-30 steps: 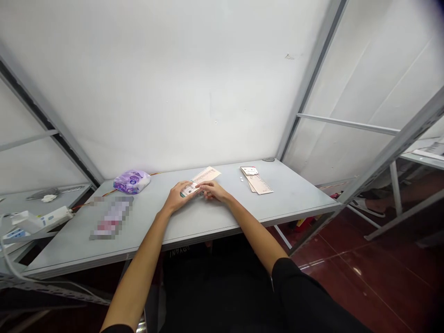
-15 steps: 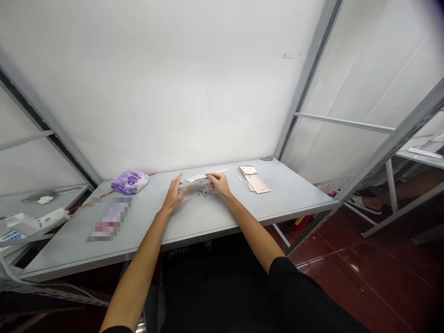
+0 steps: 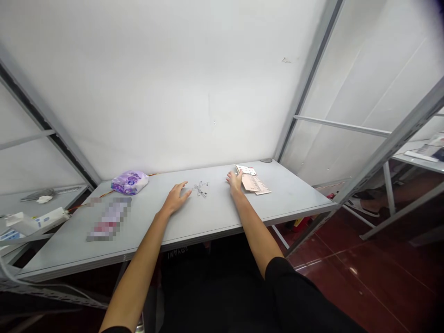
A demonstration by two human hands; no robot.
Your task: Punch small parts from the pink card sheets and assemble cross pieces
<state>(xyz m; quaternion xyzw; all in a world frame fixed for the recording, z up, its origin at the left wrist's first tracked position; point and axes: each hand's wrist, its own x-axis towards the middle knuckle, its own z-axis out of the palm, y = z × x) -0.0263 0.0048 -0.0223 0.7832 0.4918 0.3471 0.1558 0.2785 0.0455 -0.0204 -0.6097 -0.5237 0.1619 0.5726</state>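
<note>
On the table, a small cluster of silvery and dark pieces lies just right of my left hand. They are too small to name. The left hand is open and holds nothing, its fingers pointing toward the cluster. My right hand is beside the left edge of a loose pile of pale pink printed cards. Its fingers are apart, and I see nothing held in them. A white printed piece lies at the back of the pile. The hand partly covers the cards' left side.
A purple plastic-wrapped pack sits at the back left of the grey table. A blurred flat item lies nearer on the left. White boxes stand on a side surface. Metal posts and a white wall enclose the table.
My right hand has moved right from the small pieces to the card pile. The pale strip by it has left the middle; the pile looks more spread out. My left hand has barely moved.
</note>
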